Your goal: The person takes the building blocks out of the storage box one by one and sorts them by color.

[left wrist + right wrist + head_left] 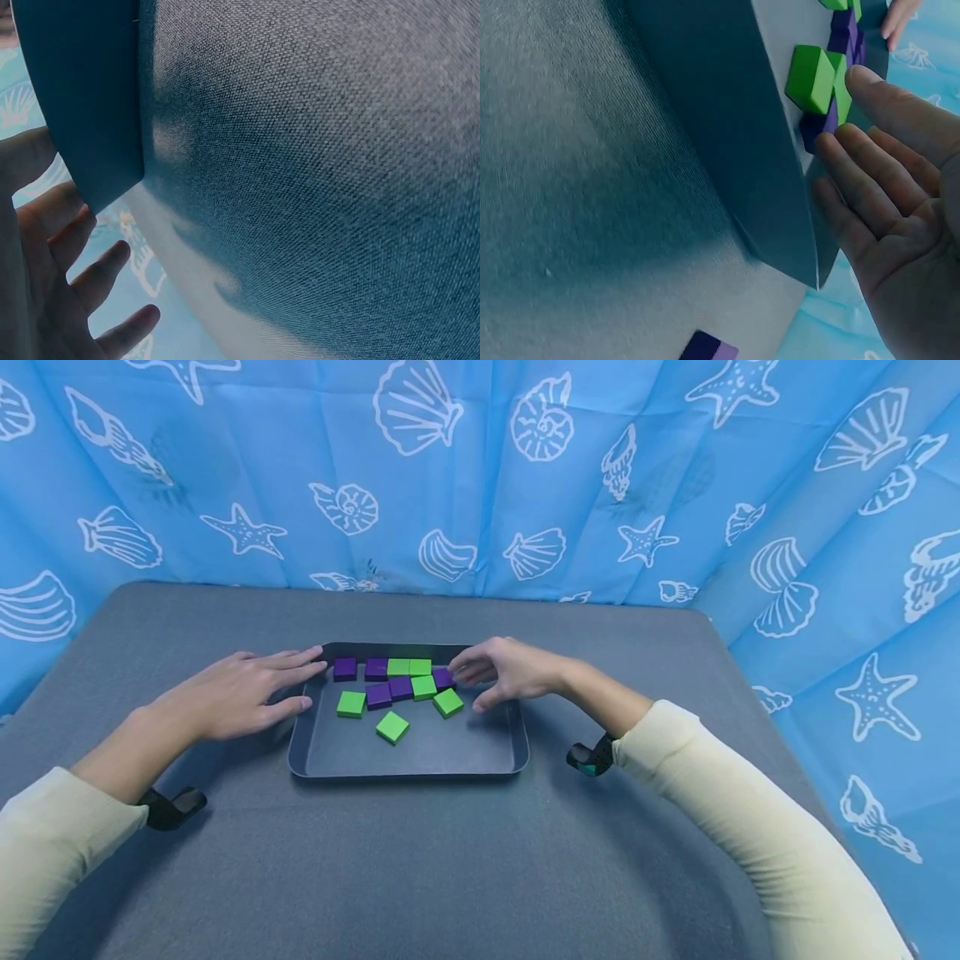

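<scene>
A shallow dark grey tray (420, 758) holds several flat square blocks, some purple (345, 669) and some bright green (392, 727). Fingers of my left hand (236, 692) lie nearly straight across the tray's left rim; in the left wrist view the fingertips are right at the tray's wall (90, 97). Over the tray's right end is my right hand (513, 670), fingers loosely bent and palm empty. Its fingertips come close to a purple block (442, 678) at the right end of the cluster, with a tilted green block (448, 702) just in front.
The tray stands on a grey cloth-covered table (450, 868). Outside the tray, the right wrist view shows a lone purple block (709, 346) on the table, hidden in the head view. A blue curtain (480, 477) with white shells hangs behind and to the right.
</scene>
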Available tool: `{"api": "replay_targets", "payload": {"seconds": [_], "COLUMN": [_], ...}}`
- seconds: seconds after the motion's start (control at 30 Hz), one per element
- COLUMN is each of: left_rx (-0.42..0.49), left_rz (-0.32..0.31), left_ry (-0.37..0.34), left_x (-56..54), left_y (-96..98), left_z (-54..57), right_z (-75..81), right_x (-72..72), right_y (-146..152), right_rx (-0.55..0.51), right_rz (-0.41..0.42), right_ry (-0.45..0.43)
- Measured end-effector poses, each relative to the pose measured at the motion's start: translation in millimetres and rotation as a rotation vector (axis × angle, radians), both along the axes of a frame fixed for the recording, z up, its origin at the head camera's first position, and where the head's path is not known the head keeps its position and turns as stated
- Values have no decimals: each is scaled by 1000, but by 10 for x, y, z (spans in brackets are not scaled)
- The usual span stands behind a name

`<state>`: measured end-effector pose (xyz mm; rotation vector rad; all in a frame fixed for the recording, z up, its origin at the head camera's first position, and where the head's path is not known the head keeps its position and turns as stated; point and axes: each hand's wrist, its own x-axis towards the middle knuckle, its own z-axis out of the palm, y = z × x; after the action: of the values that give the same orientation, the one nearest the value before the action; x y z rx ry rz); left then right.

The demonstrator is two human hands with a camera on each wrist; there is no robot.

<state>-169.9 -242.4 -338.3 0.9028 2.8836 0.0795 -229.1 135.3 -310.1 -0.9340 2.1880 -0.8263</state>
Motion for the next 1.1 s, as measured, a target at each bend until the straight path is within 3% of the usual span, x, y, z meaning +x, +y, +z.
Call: {"api": "replay_targets", "payload": {"seconds": [0.47, 0.77, 1.1], "left_rx": [-4, -13, -14], "left_rz": [1, 1, -2], "left_ry": [10, 10, 1], "left_x": [-5, -9, -9], "left_y": [2, 6, 11], "left_z": [-4, -5, 3], "right_z": [-96, -107, -127], "right_x": [19, 53, 89], "right_y": [-174, -312, -330], "right_rx": [91, 229, 247], "right_rz": [-1, 17, -2], "right_ry": [58, 192, 265]}}
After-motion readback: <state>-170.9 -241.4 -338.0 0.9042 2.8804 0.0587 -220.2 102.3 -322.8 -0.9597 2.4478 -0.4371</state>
